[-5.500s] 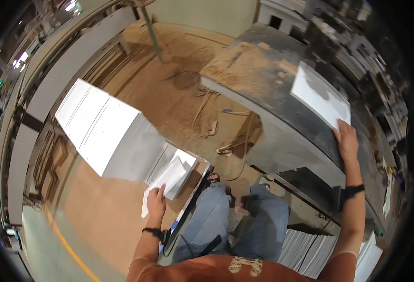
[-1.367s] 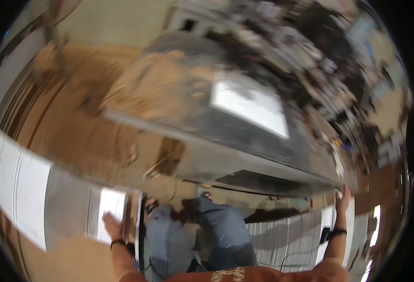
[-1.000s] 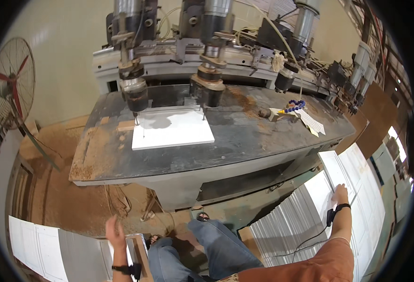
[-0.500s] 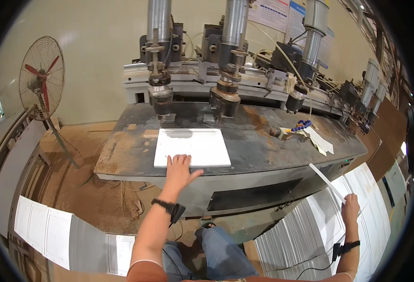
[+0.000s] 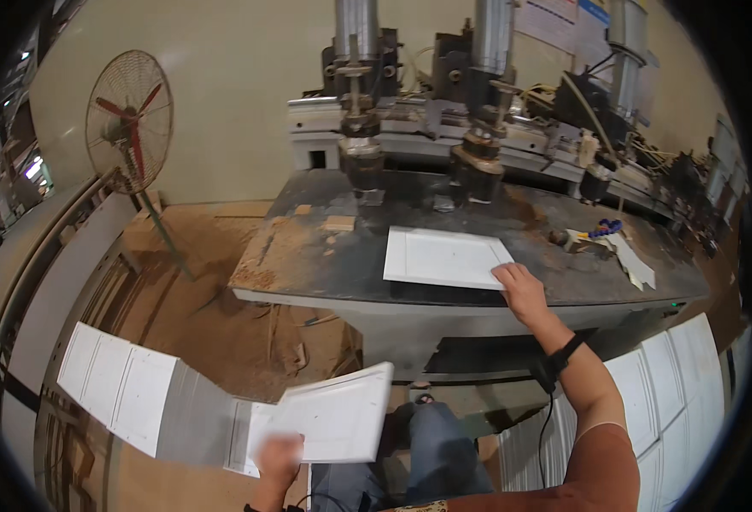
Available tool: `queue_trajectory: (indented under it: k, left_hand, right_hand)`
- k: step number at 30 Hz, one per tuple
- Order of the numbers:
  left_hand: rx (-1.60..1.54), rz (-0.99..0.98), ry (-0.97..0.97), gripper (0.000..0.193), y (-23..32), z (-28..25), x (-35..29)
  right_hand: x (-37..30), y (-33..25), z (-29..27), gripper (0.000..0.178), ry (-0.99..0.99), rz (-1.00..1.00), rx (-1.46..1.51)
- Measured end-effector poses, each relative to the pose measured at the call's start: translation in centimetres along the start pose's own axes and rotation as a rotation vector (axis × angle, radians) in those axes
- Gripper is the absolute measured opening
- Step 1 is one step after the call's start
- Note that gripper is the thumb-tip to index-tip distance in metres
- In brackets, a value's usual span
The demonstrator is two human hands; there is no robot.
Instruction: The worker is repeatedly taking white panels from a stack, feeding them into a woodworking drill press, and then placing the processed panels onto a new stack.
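Observation:
A white cabinet-door panel (image 5: 446, 258) with a framed face hovers low over the dark worktable, tilted. My right hand (image 5: 521, 290) grips it by the near right corner, fingers closed on the edge. At the lower left, above my lap, another white panel (image 5: 342, 420) is held aslant. My left hand (image 5: 279, 456), smeared by motion, is closed on its left edge. Behind that panel, a stack of white panels (image 5: 128, 392) stretches along the left.
The dusty worktable (image 5: 308, 273) carries sawdust and a blue jointed hose (image 5: 605, 228). Vertical machine heads (image 5: 361, 162) hang over its back. More white panels (image 5: 649, 384) are stacked at the right. A caged fan (image 5: 130, 119) stands at the far left.
My left hand has left the table for the lower left and now holds a panel. My right hand has brought a panel from the right stack to the table. The view has turned left.

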State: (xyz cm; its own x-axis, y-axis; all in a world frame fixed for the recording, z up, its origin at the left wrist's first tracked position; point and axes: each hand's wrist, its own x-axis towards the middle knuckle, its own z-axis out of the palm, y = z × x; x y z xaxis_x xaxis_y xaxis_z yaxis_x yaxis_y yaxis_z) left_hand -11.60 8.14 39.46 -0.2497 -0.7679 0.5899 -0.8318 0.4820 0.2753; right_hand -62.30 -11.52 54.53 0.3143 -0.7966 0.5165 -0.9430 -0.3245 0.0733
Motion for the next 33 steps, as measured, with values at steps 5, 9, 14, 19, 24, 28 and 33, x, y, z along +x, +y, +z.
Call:
queue_trajectory:
  k: [5,9,14,19,24,28,33]
  left_hand:
    - [0.068,-0.450,-0.013,0.044,-2.3,1.5,-10.1]
    - [0.084,-0.625,0.009,0.045,-3.5,2.9,-15.0]
    - [0.170,-0.756,-0.034,0.055,-5.8,5.2,-17.0]
    - [0.239,-0.792,-0.037,0.060,-11.2,9.9,-16.1]
    - [0.373,-1.011,-0.272,0.069,-14.0,16.6,-15.7]
    - [0.364,-1.260,-0.537,0.074,-14.7,20.9,-16.2]
    - [0.409,-1.353,-0.705,0.100,-17.2,21.7,-17.7]
  right_hand:
    - [5.6,1.5,6.3,0.044,-0.256,-0.022,0.023]
    - [8.2,0.8,9.1,0.041,-0.126,-0.022,-0.006]
    - [9.2,-0.9,9.5,0.040,-0.138,-0.020,-0.008]
    - [8.9,-1.4,9.4,0.041,-0.100,-0.026,-0.088]
    - [3.8,0.2,5.7,0.037,-0.015,-0.002,-0.053]
    - [-5.9,5.8,-1.4,0.037,-0.069,0.171,-0.252]
    - [-23.8,11.7,-13.8,0.049,-0.259,0.596,-0.641]
